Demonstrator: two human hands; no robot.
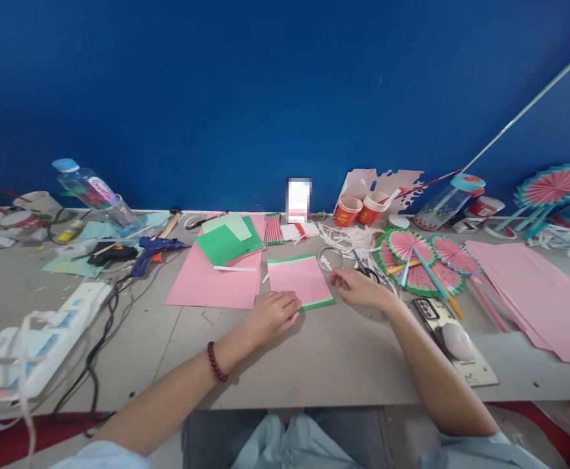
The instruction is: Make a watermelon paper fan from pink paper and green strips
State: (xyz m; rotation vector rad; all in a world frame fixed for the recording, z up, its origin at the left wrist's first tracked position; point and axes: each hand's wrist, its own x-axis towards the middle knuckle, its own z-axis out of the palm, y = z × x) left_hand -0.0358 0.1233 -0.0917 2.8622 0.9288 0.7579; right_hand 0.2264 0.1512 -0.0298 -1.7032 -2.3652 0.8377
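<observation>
A pink sheet of paper (pixel 297 277) with green strips along its top and bottom edges lies on the table in front of me. My left hand (pixel 277 314) rests over its lower left corner, fingers together and curled, holding the paper. To the right of the sheet, my right hand (pixel 353 286) hovers or rests with loosely bent fingers and nothing visible in them. Just beyond it lie dark-handled scissors (pixel 367 270), partly covered by that hand. A larger pink sheet (pixel 216 286) to the left carries green sheets (pixel 226 244) and a narrow white strip (pixel 234 268).
Left stand a blue glue gun (pixel 155 251), a power strip (pixel 72 332) and a tilted bottle (pixel 96 189). A phone (pixel 299 200) leans at the back beside folded pink paper (pixel 274 229). Right are paper cups (pixel 348 210), watermelon-patterned fans (pixel 421 264), a mouse (pixel 455 342) and pink sheets (pixel 539 286).
</observation>
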